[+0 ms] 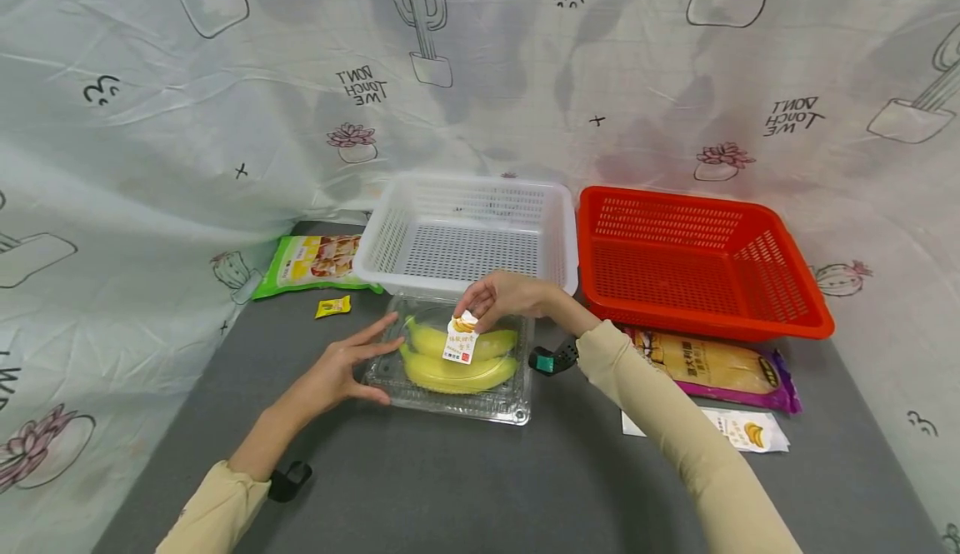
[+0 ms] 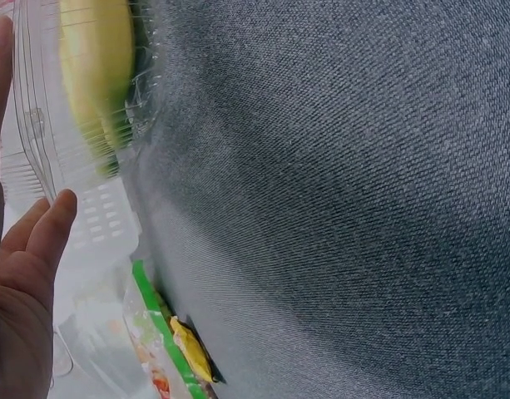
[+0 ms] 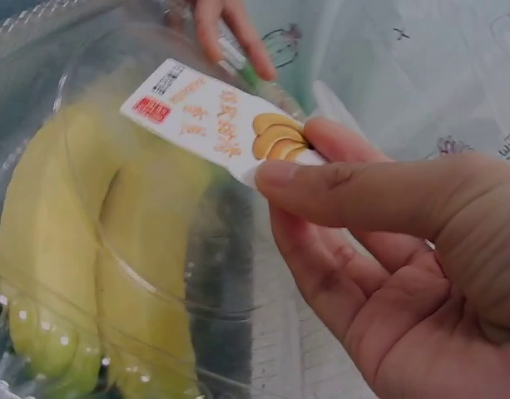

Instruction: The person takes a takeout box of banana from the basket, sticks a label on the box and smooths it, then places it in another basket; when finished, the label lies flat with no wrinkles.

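One banana label (image 1: 460, 347) in the pinch of the right hand (image 1: 512, 296), over the clear box (image 1: 480, 406)

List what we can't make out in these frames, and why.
- Head: print on the small yellow packet, too small.
- Head: part of the white paper, hidden by the right sleeve.
- Head: green packet's right end, hidden by the white basket.
- Left wrist: part of the left hand, cut off by the left edge.
- Right wrist: label's pinched end, hidden by the right hand.

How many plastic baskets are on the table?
2: a white basket just beyond the clear box, and a red basket to the white one's right. Neither is hidden.
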Demonstrator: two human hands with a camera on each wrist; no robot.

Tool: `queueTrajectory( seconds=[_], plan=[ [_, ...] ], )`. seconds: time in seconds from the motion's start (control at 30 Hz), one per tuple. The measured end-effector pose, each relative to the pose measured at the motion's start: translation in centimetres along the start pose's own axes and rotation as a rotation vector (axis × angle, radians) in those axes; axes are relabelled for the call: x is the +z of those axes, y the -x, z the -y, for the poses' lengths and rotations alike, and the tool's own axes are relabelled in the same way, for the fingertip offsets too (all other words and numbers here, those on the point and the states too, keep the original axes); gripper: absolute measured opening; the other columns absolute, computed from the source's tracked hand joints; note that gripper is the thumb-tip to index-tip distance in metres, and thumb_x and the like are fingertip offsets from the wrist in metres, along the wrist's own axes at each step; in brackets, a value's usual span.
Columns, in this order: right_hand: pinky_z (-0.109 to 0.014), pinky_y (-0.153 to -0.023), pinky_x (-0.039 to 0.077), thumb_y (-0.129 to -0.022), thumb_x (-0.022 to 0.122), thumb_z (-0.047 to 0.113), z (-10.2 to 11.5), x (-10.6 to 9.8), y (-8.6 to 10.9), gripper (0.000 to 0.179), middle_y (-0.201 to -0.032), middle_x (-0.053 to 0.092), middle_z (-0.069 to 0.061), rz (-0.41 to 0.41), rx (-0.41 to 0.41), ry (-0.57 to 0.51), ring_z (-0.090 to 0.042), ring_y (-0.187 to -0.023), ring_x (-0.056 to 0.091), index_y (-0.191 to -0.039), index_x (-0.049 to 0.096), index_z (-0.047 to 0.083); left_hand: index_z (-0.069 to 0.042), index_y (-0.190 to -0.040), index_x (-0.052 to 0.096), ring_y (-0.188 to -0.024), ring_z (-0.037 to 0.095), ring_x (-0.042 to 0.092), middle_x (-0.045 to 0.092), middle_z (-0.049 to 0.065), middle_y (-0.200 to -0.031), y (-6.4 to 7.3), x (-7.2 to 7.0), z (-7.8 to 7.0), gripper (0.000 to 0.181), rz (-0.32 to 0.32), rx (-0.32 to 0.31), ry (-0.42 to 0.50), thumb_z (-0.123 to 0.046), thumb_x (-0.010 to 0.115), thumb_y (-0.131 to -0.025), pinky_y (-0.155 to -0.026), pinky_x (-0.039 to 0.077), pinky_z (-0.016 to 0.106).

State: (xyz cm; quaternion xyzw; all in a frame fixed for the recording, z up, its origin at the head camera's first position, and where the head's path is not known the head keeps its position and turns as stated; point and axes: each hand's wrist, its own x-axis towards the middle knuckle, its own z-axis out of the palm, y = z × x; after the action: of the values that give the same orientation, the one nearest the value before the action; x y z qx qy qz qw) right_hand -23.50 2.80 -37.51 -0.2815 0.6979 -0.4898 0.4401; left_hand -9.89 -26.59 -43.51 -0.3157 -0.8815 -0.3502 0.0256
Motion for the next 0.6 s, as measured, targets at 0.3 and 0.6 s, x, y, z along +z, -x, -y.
queueTrajectory(
  seconds=[0.3, 0.6],
  plan=[
    [-0.033, -0.079, 0.056, -0.078, 0.071, -0.015, 0.1, 0.6, -0.1, 0.032, -0.105, 0.069, -0.011, -0.042, -0.044, 0.086, -0.012, -0.079, 0.062, -0.109, 0.067, -0.007, 0.005, -0.129, 0.057, -0.128, 0.042, 0.042, 0.03, 0.022, -0.152, 0.1, 0.0, -0.1, 0.08, 0.002, -0.014, -0.005, -0.022, 0.087, -0.06, -0.086, 0.051, 0.043],
    [-0.024, -0.066, 0.048, -0.079, 0.071, -0.013, 0.1, 1.4, -0.1, 0.028, -0.092, 0.067, -0.005, -0.072, -0.09, 0.212, -0.011, -0.067, 0.049, -0.105, 0.07, -0.004, 0.005, -0.129, 0.058, -0.127, 0.043, 0.042, 0.031, 0.023, -0.151, 0.0, 0.1, 0.0, 0.08, -0.004, -0.003, -0.008, -0.024, 0.087, -0.06, -0.084, 0.052, 0.044]
  ],
)
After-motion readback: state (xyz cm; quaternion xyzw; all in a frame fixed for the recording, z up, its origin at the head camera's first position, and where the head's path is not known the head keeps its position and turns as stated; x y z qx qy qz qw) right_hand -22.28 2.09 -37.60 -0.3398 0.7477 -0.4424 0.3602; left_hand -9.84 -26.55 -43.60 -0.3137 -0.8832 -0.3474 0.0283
